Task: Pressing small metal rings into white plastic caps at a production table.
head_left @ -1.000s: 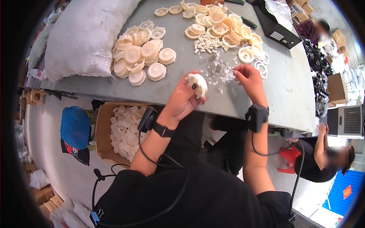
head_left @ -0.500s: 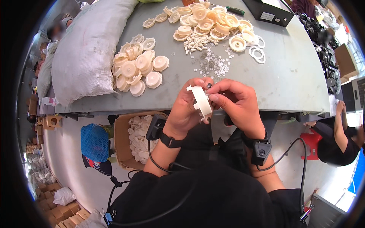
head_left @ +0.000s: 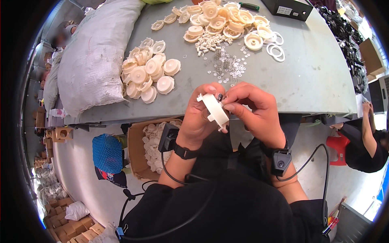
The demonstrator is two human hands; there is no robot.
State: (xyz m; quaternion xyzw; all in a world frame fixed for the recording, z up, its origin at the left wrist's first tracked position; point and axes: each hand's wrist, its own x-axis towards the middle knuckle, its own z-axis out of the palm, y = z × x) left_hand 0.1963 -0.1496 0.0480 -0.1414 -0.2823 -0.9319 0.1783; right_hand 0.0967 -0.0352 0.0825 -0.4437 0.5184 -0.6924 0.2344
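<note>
My left hand (head_left: pixel 195 120) holds a round cream plastic part (head_left: pixel 214 109) on edge in front of the table's near edge, its rim tabs sticking out. Thumb and index finger of my right hand (head_left: pixel 259 111) are pinched together against the part's right face; whatever lies between those fingertips is too small and covered to name. Beyond my hands on the table are loose small washers (head_left: pixel 230 69), short cream plastic pegs (head_left: pixel 210 42) and a heap of similar round plastic parts (head_left: pixel 219 22). Another pile of round parts (head_left: pixel 152 67) lies to the left.
A full white woven sack (head_left: pixel 95 56) rests on the grey table (head_left: pixel 300 81) at left. White flat rings (head_left: pixel 275 52), a green-handled screwdriver (head_left: pixel 249 6) and a black box (head_left: pixel 288 9) lie farther back. Below the edge stands a carton (head_left: pixel 135 152) of white parts. A co-worker (head_left: pixel 366 146) sits at right.
The round part has tipped slightly, its lower end swinging right. My right fingers stay pinched at its face. The whole view has shifted a little.
</note>
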